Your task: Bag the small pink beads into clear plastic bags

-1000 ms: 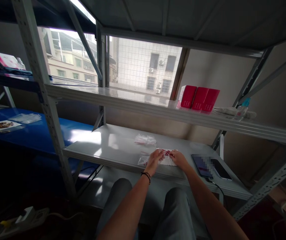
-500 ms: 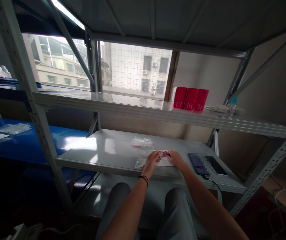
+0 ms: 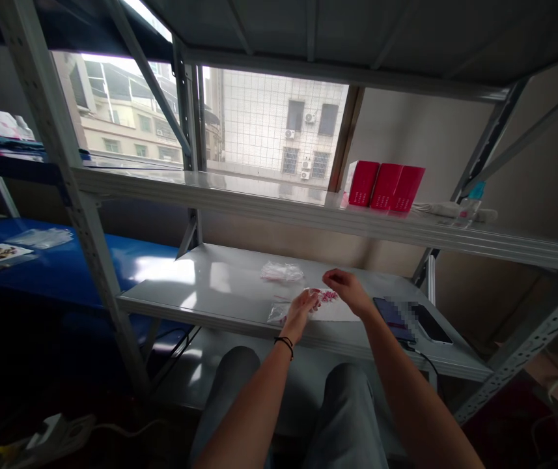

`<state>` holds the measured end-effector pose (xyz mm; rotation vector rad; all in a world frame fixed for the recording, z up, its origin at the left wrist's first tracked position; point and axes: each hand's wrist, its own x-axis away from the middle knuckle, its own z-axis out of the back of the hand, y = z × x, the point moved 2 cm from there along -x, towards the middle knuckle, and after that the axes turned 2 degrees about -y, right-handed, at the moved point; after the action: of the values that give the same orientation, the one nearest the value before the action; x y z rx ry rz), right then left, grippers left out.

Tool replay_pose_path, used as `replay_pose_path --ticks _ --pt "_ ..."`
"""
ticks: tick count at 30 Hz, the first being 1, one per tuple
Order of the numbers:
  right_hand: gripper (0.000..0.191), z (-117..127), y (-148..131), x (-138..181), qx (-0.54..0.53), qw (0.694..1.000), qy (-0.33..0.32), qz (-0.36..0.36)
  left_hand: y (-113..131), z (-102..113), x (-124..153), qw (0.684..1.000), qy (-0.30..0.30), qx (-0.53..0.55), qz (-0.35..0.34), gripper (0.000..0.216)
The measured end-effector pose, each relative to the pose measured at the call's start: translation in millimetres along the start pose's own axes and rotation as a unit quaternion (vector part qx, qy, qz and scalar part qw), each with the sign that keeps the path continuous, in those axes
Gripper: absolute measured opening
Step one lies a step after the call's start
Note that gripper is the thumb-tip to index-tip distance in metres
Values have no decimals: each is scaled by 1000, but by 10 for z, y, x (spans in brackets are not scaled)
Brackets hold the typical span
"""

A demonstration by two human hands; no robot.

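My left hand [image 3: 301,310] rests on a white card with small pink pieces [image 3: 328,298] lying on the grey metal shelf [image 3: 210,280], fingers spread over its left edge. My right hand [image 3: 348,290] hovers just above the card's far side, fingers curled together; whether it pinches a small piece I cannot tell. A clear plastic bag [image 3: 277,314] lies under and left of my left hand. A second heap of clear bags [image 3: 282,271] sits farther back on the shelf.
Two phones [image 3: 413,320] lie on the shelf at the right, a cable running off one. Three red boxes [image 3: 387,187] and a small bottle [image 3: 469,205] stand on the upper shelf. A blue table [image 3: 64,260] with a printed card and bags is at the left.
My right hand has lifted off the card and moved back and up a little. My left hand stays on the card. The camera view shifted slightly.
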<state>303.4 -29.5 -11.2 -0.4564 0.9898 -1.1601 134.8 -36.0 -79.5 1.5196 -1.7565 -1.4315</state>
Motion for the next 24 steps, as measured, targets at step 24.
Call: replay_pose_path --ticks 24 --pt "22 -221 756 144 260 959 -7 -113 -16 19 -19 998 41 -32 40 41"
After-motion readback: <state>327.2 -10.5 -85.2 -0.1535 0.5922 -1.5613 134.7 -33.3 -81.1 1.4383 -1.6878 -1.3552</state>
